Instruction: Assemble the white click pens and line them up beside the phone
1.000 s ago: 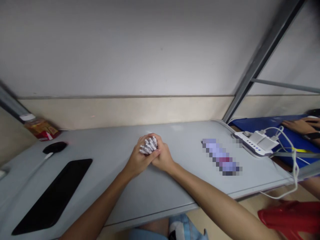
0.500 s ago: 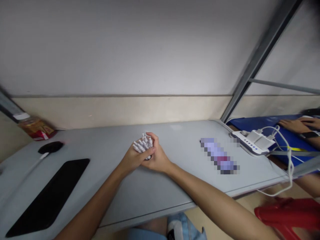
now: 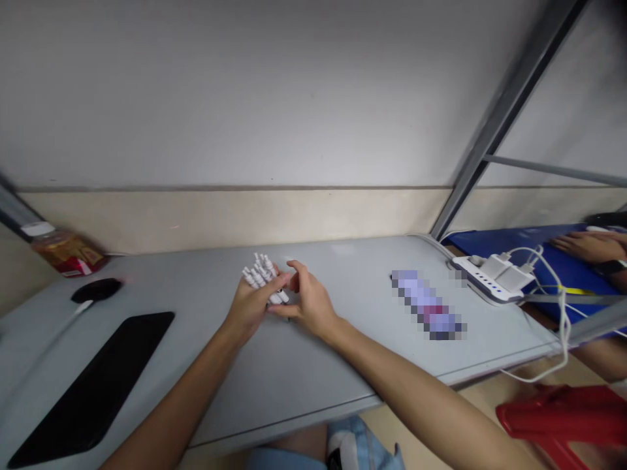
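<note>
A bundle of several slim white pens (image 3: 260,274) is gripped in my left hand (image 3: 245,308), above the desk. The pens slant up and to the left, with their narrow ends fanned out above my fingers. My left thumb lies across the front of the bundle. My right hand (image 3: 313,303) is at the bundle's lower right end, its thumb and index finger apart and curved. The right thumb reaches beneath the pens' lower ends; whether it touches them I cannot tell.
On the grey desk (image 3: 206,365) lie a black mat (image 3: 93,391), a black round charger (image 3: 96,290) with a white cable, a drink bottle (image 3: 68,251) and a blurred-out phone-like object (image 3: 426,303). A power strip (image 3: 482,281) and another person's hand (image 3: 588,245) are right. A red stool (image 3: 558,414) stands below.
My left hand has shifted slightly left with the pens, which now stick out further. My right hand has loosened from around the bundle, its fingers spreading apart.
</note>
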Tool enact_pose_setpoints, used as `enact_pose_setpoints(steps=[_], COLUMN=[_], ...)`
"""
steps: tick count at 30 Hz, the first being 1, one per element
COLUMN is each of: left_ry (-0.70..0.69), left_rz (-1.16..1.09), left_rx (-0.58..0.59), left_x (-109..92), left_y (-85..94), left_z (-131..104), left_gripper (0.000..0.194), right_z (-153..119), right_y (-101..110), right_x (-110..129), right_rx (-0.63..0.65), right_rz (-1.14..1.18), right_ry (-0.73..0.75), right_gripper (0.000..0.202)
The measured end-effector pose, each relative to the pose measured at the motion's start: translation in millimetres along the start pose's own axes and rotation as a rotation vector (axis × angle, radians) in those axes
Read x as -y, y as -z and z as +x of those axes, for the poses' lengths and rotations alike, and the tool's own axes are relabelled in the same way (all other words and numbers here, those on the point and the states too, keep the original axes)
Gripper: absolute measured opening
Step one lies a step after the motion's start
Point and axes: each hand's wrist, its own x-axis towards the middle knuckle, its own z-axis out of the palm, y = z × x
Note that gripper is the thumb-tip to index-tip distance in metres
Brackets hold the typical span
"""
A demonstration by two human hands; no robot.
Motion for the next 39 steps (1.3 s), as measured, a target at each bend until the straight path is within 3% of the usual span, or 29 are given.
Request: enact_pose_setpoints(steps=[3, 5, 9, 15, 24, 29, 33, 39], left_ry=[0.023, 0.043, 0.047, 0.015, 0.045, 0.002, 0.097, 0.050], left_rz=[-0.011, -0.002, 0.035, 0.274, 0.536, 1.017, 1.328, 1.380], left_rx=[0.011, -0.004, -0.069, -0.077, -0.047, -0.100, -0.086, -0.181], left_x=[2, 4, 4, 6, 33, 28, 24, 35], left_y=[2.0, 1.4, -0.3, 0.8, 10.7, 16.6, 15.4, 16.9], left_z=[1, 1, 1, 4, 14, 17, 16, 18], left_gripper=[0.028, 0.031, 0.035, 0.039, 0.042, 0.041, 0.041, 0.050], right_z=[2, 3, 2, 2, 5, 5, 5, 6], right_y=[4, 6, 6, 5, 4, 6, 6, 4], right_x=[-2, -3, -3, -6, -14, -12, -11, -16], right_rx=[0.086, 0.146, 0.194, 0.358, 0.326, 0.288, 0.268, 0.234], right_rz=[0.080, 0.217, 0.376, 0.576, 0.660, 0.518, 0.487, 0.395], right_ry=[-0.005, 0.016, -0.024, -0.192, -0.407, -0.431, -0.460, -0.446], right_gripper=[0.062, 0.055, 0.061, 0.065, 0.058, 0.058, 0.048, 0.050])
